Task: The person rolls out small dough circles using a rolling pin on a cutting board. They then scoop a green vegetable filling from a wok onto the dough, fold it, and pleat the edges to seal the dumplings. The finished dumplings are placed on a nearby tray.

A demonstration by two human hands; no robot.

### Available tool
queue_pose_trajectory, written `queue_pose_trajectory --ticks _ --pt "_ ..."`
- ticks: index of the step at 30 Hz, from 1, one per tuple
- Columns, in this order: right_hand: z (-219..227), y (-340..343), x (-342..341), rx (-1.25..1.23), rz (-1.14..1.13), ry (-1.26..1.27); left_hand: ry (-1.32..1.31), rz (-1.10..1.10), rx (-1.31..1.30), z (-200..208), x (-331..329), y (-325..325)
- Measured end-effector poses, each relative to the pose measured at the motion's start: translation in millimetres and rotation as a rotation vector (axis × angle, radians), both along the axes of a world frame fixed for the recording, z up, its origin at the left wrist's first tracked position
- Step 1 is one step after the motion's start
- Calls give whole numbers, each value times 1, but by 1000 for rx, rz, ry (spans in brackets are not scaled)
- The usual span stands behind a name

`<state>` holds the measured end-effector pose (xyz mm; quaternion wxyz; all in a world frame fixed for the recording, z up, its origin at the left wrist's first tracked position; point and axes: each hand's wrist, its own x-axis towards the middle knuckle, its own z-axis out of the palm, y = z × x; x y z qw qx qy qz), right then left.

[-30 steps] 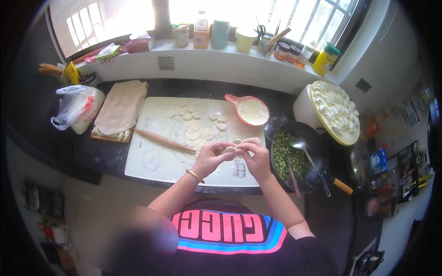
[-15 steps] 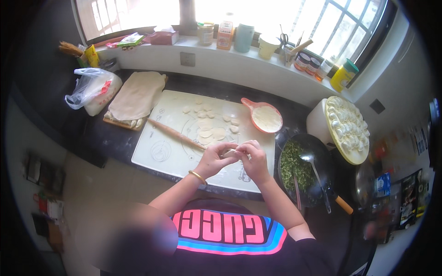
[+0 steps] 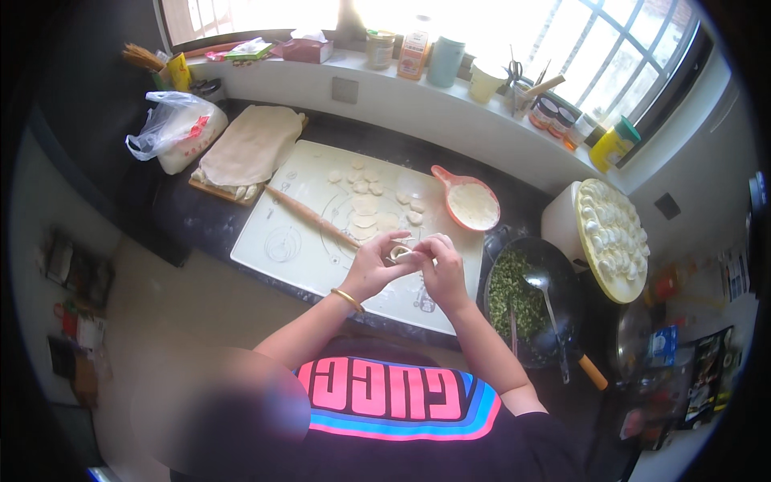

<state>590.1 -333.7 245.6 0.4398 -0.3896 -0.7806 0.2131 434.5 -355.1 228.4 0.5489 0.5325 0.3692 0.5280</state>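
Observation:
Over the near part of a pale pastry mat (image 3: 269,245), both hands hold one small dumpling (image 3: 401,253). My left hand (image 3: 374,267) curls its thumb and fingers round one side. At the other side, the fingers of my right hand (image 3: 442,271) pinch the dough; their tips partly hide it. Beyond my hands, flat dough wrappers (image 3: 365,205) and small dough pieces (image 3: 367,175) lie on the mat. A wooden rolling pin (image 3: 309,214) rests slantwise left of them. To the right, a black wok (image 3: 554,321) holds chopped green filling (image 3: 514,297) with a metal spoon (image 3: 546,293) in it.
A red-handled bowl of flour (image 3: 472,206) stands at the mat's far right. Shaped dumplings cover a round yellow tray (image 3: 589,241) at right. At far left are a dough-covered board (image 3: 249,149) and a plastic bag (image 3: 181,132). Jars line the windowsill (image 3: 345,60).
The dumpling shows more plainly between my hands, its dough now forming a visible curve. My fingers have shifted slightly round it. The whole view has tilted a little.

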Motion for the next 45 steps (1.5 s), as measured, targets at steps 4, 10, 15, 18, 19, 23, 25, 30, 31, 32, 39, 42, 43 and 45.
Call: queue_pose_trajectory --ticks 4,10,15,18,19,23,25,30,31,32,39,42,43,45 --pt "7 -9 -3 -65 42 81 -67 75 19 -9 1 -7" --pt "9 -3 -2 49 58 -56 170 124 54 6 1 -12" --pt "0 -6 1 -12 -9 45 25 115 23 0 12 -12" --pt "5 -10 8 -142 21 132 -112 65 -37 -8 19 -13" --pt "7 -11 10 -187 36 150 -160 47 -55 -11 21 -12" --pt "2 0 21 -45 73 35 74 17 27 -18 26 -4" --pt "0 5 24 99 26 -27 82 -17 50 -24 29 3" --pt "-13 14 35 115 -92 24 164 -51 98 -25 39 18" --pt "-16 15 37 77 -106 64 224 -38 151 -26 41 21" --pt "-15 16 40 -10 -103 93 206 -51 150 -29 43 24" --pt "-19 27 45 125 -103 2 250 -137 150 -34 48 38" --pt "-19 27 47 165 -114 32 261 -160 137 -32 48 41" --pt "-18 27 49 126 -113 66 269 -166 139 -32 48 42" --pt "-12 28 51 45 -63 68 248 -177 139 -31 50 44"
